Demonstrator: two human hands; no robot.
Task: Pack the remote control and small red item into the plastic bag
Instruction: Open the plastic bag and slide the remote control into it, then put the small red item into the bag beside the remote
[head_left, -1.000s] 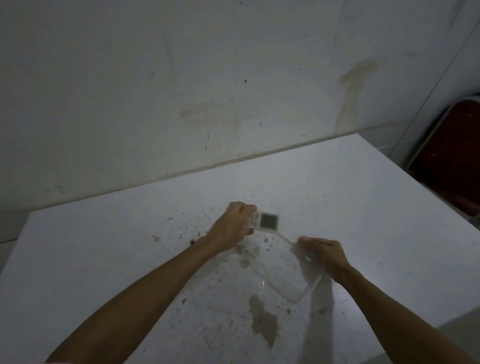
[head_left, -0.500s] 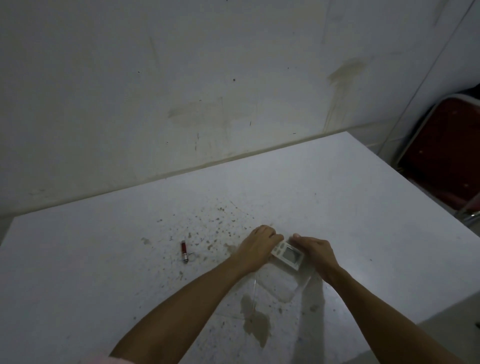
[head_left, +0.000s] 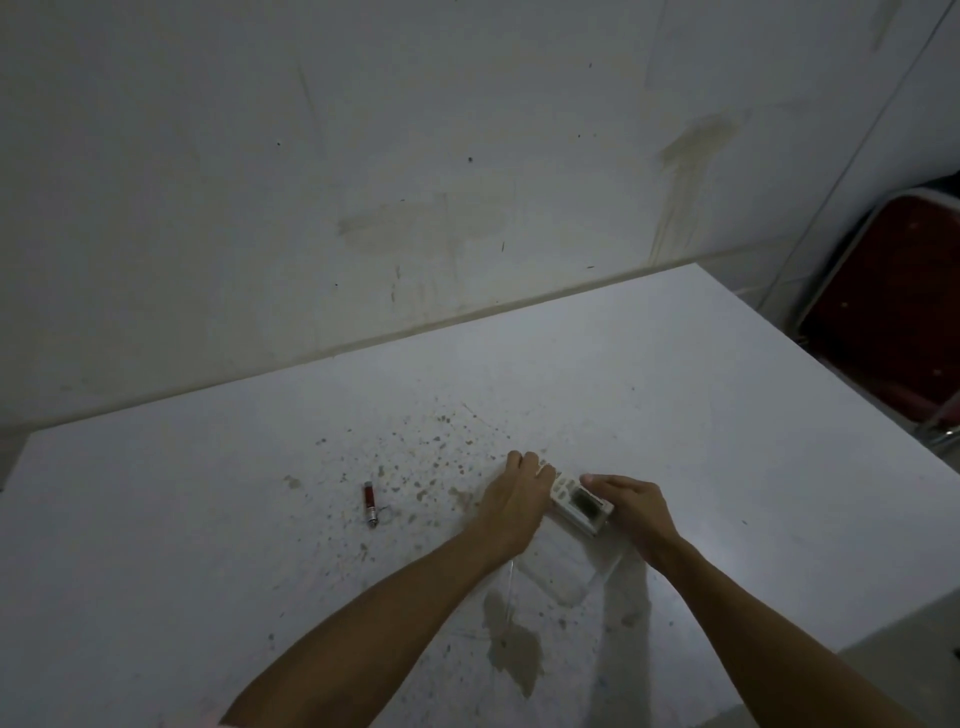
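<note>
A small white remote control (head_left: 579, 503) with a dark screen lies at the mouth of a clear plastic bag (head_left: 563, 569) on the white table (head_left: 727, 441). My left hand (head_left: 517, 499) grips the remote's far end. My right hand (head_left: 631, 506) pinches the bag's edge beside the remote's right side. The bag stretches toward me, flat and see-through. A small red item (head_left: 369, 503) with a silver tip and key ring lies on the table to the left, apart from both hands.
The tabletop is stained and speckled, with a dark blotch (head_left: 511, 652) near the bag's near end. A wall runs along the table's far edge. A red folding chair (head_left: 893, 312) stands off the right side.
Both hands came closer together and toward me; the remote went from held above the bag's mouth to partly in it. The red item came into view at left.
</note>
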